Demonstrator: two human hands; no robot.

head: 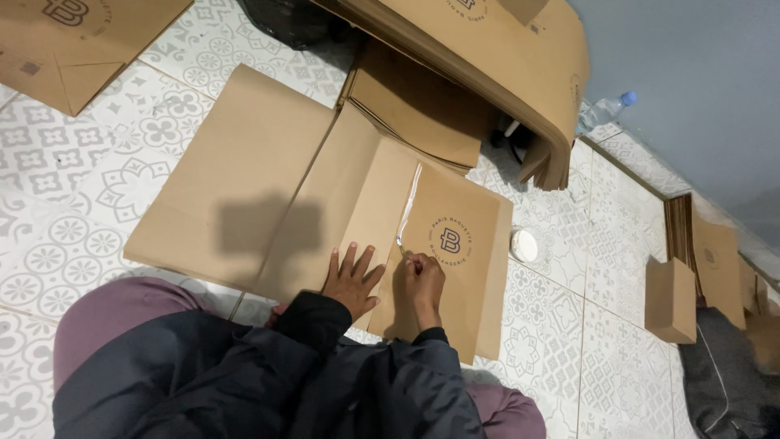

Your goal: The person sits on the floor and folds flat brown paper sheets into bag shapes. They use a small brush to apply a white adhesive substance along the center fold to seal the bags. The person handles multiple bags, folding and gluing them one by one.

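While left hand (pixel 351 280) presses flat, fingers spread, on the matte kraft paper bag (pixel 382 219) at floor centre, right hand (pixel 423 280) pinches the thin white adhesive strip (pixel 409 203); round dark logo at 3 o'clock of strip, stacked bags (pixel 487 65) at 12.

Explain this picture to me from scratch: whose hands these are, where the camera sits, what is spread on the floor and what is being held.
There is no machine here. A person wears a camera on the head, so the one view looks down at their own two bare hands over a patterned tiled floor. In front of them lies a flat brown paper bag with a round printed emblem. The left hand presses flat on the paper. The right hand pinches the lower end of a thin white strip that runs up along the bag's seam. A big stack of brown sheets lies beyond, with a plastic bottle at the wall, a small white round lid and a small brown box.
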